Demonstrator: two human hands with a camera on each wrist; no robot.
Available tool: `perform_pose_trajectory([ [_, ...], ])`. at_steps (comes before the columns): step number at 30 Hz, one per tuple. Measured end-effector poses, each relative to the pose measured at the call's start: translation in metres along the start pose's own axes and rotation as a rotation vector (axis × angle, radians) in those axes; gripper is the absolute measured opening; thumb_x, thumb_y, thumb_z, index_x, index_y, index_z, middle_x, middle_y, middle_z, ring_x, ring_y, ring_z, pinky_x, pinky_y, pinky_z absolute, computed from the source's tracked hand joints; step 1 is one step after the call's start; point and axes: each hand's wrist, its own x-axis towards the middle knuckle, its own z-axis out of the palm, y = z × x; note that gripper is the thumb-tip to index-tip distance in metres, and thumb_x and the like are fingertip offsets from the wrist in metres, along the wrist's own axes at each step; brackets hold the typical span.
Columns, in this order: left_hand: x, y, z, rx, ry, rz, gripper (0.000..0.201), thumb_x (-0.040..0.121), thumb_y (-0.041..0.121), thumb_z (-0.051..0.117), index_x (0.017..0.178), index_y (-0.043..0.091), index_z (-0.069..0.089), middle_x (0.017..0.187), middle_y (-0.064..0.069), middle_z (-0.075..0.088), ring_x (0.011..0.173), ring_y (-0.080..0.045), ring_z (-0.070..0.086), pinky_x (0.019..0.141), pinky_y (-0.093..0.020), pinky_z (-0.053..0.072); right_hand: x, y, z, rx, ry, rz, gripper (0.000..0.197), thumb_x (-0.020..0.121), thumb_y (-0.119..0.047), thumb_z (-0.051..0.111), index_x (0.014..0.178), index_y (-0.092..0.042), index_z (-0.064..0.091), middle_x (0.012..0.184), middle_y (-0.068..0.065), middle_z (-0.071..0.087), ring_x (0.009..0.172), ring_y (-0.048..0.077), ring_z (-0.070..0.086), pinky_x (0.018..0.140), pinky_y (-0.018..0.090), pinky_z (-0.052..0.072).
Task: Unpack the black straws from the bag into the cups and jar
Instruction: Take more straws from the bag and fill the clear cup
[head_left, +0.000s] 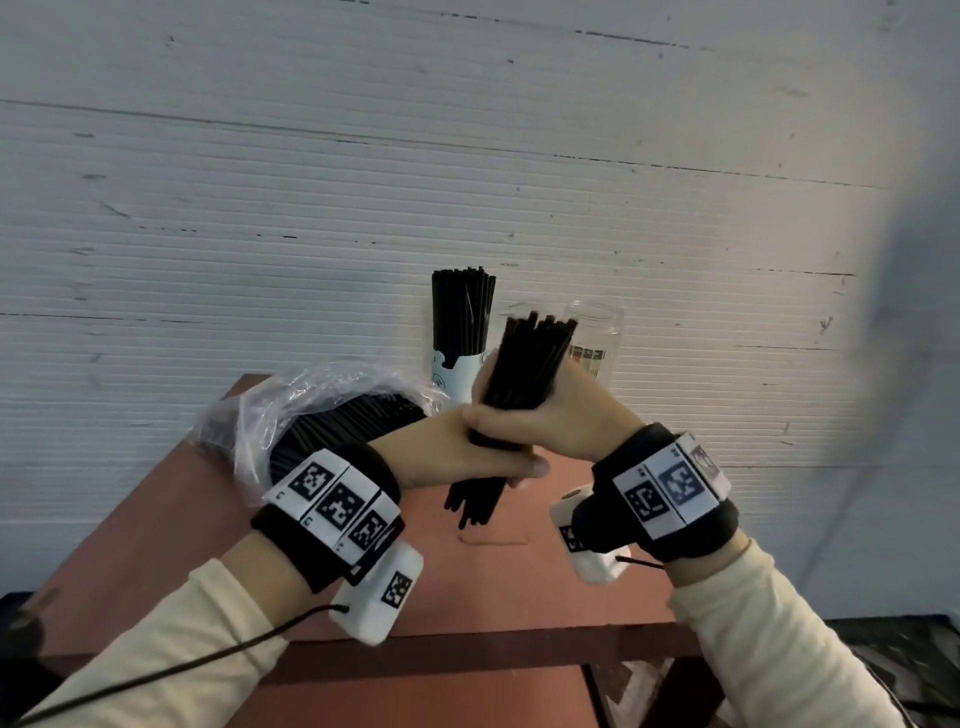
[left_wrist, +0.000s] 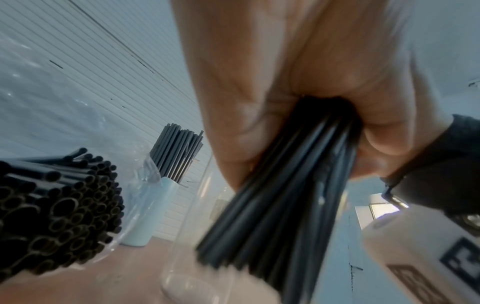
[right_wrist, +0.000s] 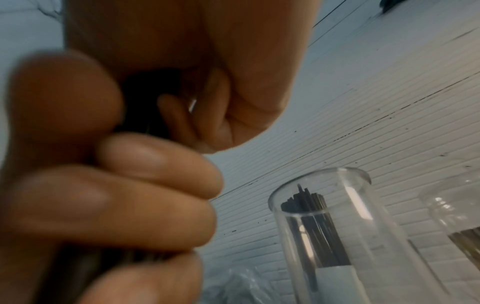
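Both hands hold one bundle of black straws (head_left: 524, 364) upright and slightly tilted above the middle of the table. My right hand (head_left: 545, 415) grips it higher up; my left hand (head_left: 457, 452) wraps it just below, and the lower ends stick out underneath. The left wrist view shows that palm (left_wrist: 272, 92) closed round the bundle (left_wrist: 272, 216). A clear plastic bag (head_left: 322, 415) full of black straws lies at the left. At the back stand a pale cup (head_left: 457, 374) packed with straws, a clear cup (right_wrist: 337, 226) and a clear jar (head_left: 595, 338).
The reddish-brown table (head_left: 519, 582) is small, with its front edge close to my wrists. A white ribbed wall (head_left: 467, 182) rises directly behind the cups. The bag's open end with the straw ends (left_wrist: 52, 205) faces my left wrist.
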Motion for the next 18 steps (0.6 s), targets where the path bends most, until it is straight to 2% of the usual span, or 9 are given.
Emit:
perform_pose_trajectory([
  [2, 0.009, 0.001, 0.001, -0.049, 0.218, 0.044, 0.038, 0.074, 0.032, 0.083, 0.104, 0.020, 0.064, 0.090, 0.010, 0.068, 0.085, -0.008, 0.065, 0.076, -0.036, 0.056, 0.006, -0.002, -0.016, 0.077, 0.144, -0.046, 0.011, 0.083, -0.001, 0.069, 0.078, -0.008, 0.063, 0.070, -0.008, 0.062, 0.067, 0.002, 0.060, 0.065, 0.016, 0.048],
  [3, 0.015, -0.001, 0.000, -0.045, 0.337, 0.065, 0.052, 0.070, 0.034, 0.085, 0.113, 0.027, 0.056, 0.100, 0.013, 0.065, 0.092, -0.007, 0.065, 0.078, -0.030, 0.054, 0.010, -0.002, -0.026, 0.121, 0.245, -0.066, 0.012, 0.084, 0.000, 0.068, 0.078, -0.009, 0.062, 0.067, -0.012, 0.060, 0.065, 0.000, 0.058, 0.062, 0.013, 0.046],
  [5, 0.027, -0.007, -0.002, -0.005, 0.512, 0.123, 0.078, 0.063, 0.039, 0.088, 0.123, 0.035, 0.039, 0.121, 0.012, 0.052, 0.114, -0.006, 0.053, 0.094, -0.024, 0.044, 0.019, -0.004, -0.045, 0.196, 0.455, -0.083, 0.012, 0.085, 0.000, 0.067, 0.078, -0.008, 0.061, 0.064, -0.014, 0.058, 0.059, -0.002, 0.056, 0.056, 0.011, 0.043],
  [7, 0.040, -0.016, -0.004, 0.012, 0.569, 0.133, 0.094, 0.055, 0.048, 0.086, 0.130, 0.040, 0.028, 0.136, 0.010, 0.036, 0.128, -0.006, 0.036, 0.105, -0.026, 0.032, 0.028, -0.003, -0.060, 0.217, 0.619, -0.063, 0.015, 0.084, -0.002, 0.067, 0.075, -0.011, 0.060, 0.062, -0.013, 0.058, 0.055, -0.002, 0.054, 0.051, 0.011, 0.041],
  [9, 0.054, -0.023, -0.006, 0.055, 0.562, 0.049, 0.107, 0.056, 0.049, 0.085, 0.139, 0.039, 0.018, 0.146, 0.006, 0.026, 0.135, -0.010, 0.027, 0.109, -0.031, 0.027, 0.038, 0.002, -0.068, 0.194, 0.685, -0.010, 0.012, 0.083, -0.005, 0.067, 0.073, -0.009, 0.060, 0.064, -0.009, 0.058, 0.053, -0.001, 0.053, 0.050, 0.012, 0.040],
  [11, 0.064, -0.028, -0.009, 0.075, 0.515, -0.049, 0.115, 0.063, 0.041, 0.088, 0.148, 0.029, 0.011, 0.151, 0.001, 0.024, 0.139, -0.015, 0.026, 0.109, -0.030, 0.025, 0.047, 0.014, -0.071, 0.117, 0.670, 0.085, 0.016, 0.081, -0.010, 0.067, 0.077, 0.003, 0.059, 0.067, -0.001, 0.056, 0.055, 0.003, 0.052, 0.050, 0.015, 0.041],
  [13, 0.070, -0.033, -0.011, 0.064, 0.487, -0.097, 0.109, 0.069, 0.034, 0.086, 0.150, 0.023, 0.013, 0.151, 0.000, 0.029, 0.139, -0.016, 0.031, 0.105, -0.025, 0.027, 0.056, 0.030, -0.070, 0.031, 0.597, 0.187, 0.025, 0.079, -0.015, 0.067, 0.077, 0.007, 0.056, 0.067, 0.004, 0.052, 0.056, 0.008, 0.050, 0.050, 0.022, 0.041],
  [16, 0.073, -0.036, -0.012, 0.062, 0.465, -0.116, 0.093, 0.072, 0.034, 0.083, 0.147, 0.021, 0.028, 0.144, 0.007, 0.041, 0.132, -0.014, 0.041, 0.096, -0.024, 0.033, 0.067, 0.050, -0.063, -0.064, 0.365, 0.296, 0.024, 0.078, -0.021, 0.069, 0.067, -0.008, 0.052, 0.059, 0.005, 0.045, 0.048, 0.012, 0.043, 0.048, 0.026, 0.037],
  [18, 0.073, -0.039, -0.013, 0.038, 0.463, -0.114, 0.090, 0.073, 0.033, 0.083, 0.146, 0.022, 0.030, 0.143, 0.007, 0.043, 0.131, -0.015, 0.042, 0.098, -0.026, 0.035, 0.075, 0.063, -0.056, -0.129, 0.145, 0.415, 0.029, 0.078, -0.027, 0.070, 0.064, -0.012, 0.051, 0.052, 0.001, 0.045, 0.042, 0.012, 0.041, 0.045, 0.025, 0.036],
])
